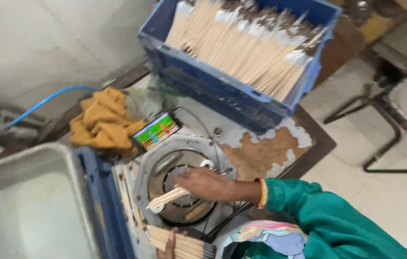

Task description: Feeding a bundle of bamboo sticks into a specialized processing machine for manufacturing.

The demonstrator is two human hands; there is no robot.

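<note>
While a bundle of thin pale sticks (167, 197) rests in its closed fingers, the right hand (203, 184) reaches over the round metal machine (184, 184) set into the worktop (261, 153), the stick tips pointing down-left across the machine's dark opening. The arm wears a teal sleeve (328, 216) and a beaded bangle (262, 193) at the wrist. At the bottom edge, the left hand (170, 247) grips a second, thicker bundle of sticks (184, 244), only partly in view. Behind the machine, a small screen (156, 130) glows green beside a crumpled mustard-yellow cloth (102, 122). A blue plastic crate (242, 91) packed with more sticks stands at the back of the worktop, whose white coating has peeled to brown in patches. A grey tub (26, 206) sits well to the left.
</note>
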